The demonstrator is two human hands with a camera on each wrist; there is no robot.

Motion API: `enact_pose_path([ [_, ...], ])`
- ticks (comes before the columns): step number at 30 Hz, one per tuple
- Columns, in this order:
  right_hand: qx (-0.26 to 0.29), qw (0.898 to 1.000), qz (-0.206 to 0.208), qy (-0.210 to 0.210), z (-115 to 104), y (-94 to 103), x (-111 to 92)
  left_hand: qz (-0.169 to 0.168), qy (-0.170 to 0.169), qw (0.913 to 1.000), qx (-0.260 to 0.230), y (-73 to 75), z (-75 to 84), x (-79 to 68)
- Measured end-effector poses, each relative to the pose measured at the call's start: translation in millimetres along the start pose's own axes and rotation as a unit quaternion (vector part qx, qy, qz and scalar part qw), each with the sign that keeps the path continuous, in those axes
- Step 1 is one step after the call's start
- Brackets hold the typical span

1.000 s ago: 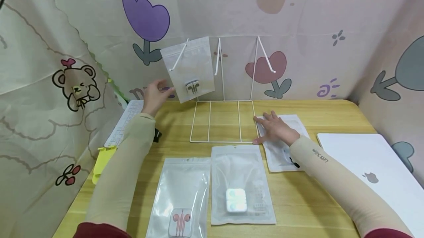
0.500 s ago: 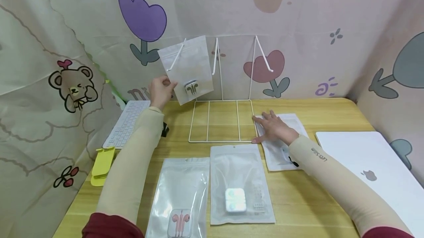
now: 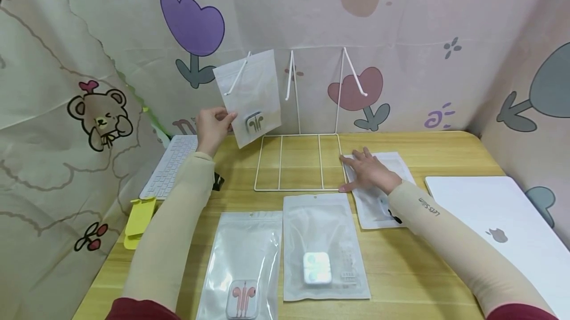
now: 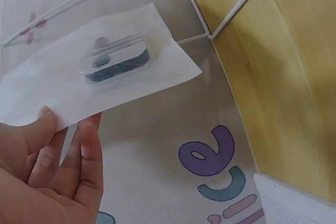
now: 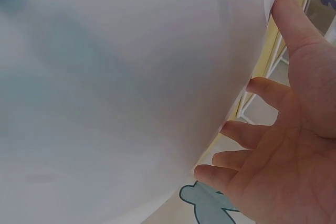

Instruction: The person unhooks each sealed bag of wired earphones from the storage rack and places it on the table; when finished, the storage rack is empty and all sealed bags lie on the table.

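My left hand [image 3: 214, 129] pinches the lower left edge of a white zip bag [image 3: 262, 82] between thumb and fingers, also seen with the bag [image 4: 121, 72] in the left wrist view. Inside it shows a small earphone case [image 3: 255, 122]. That bag hangs tilted on the left hook [image 3: 237, 76] of a white wire rack [image 3: 289, 190]. My right hand [image 3: 368, 171] rests with spread fingers over the rack's right front corner and another white bag [image 3: 396, 161] on the table, partly hidden beneath it. The right wrist view shows its fingertips along that bag's edge [image 5: 231, 93].
Two more bags lie in front: a clear one [image 3: 249, 246] with pink earphones and a frosted one [image 3: 318, 226] with a white case. A laptop [image 3: 498, 211] is at right. A keyboard [image 3: 171, 166] and a yellow holder [image 3: 140, 221] stand left. The rack's middle and right hooks [image 3: 356, 72] hold nothing.
My left hand has moved right onto the hanging bag's edge and now pinches it. The bag has shifted slightly left and turned a little. My right hand has stayed in place.
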State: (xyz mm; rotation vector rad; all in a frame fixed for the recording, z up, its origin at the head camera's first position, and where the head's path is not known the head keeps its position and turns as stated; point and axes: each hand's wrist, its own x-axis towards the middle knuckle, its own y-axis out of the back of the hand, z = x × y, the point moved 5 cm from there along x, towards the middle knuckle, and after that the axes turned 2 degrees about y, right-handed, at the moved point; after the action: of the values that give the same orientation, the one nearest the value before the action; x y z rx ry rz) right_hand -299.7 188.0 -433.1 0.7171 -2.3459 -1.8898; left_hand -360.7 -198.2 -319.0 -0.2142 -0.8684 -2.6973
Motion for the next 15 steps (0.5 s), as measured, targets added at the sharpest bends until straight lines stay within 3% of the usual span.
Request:
enact_pose_path([
  [3, 0.005, 1.000, 0.000, 0.000, 0, -0.2, 0, -0.004, -0.005, 1.0000, 0.002, 2.4, 2.2, -5.3],
  [12, 0.008, 1.000, -0.001, -0.002, 0, 0.3, 0, 0.016, -0.073, 0.9957, 0.055, 15.1, 9.8, -27.6],
  [15, 0.007, 1.000, 0.000, 0.002, 0, 0.2, 0, 0.016, -0.079, 0.9949, 0.062, 19.0, 11.4, -36.7],
])
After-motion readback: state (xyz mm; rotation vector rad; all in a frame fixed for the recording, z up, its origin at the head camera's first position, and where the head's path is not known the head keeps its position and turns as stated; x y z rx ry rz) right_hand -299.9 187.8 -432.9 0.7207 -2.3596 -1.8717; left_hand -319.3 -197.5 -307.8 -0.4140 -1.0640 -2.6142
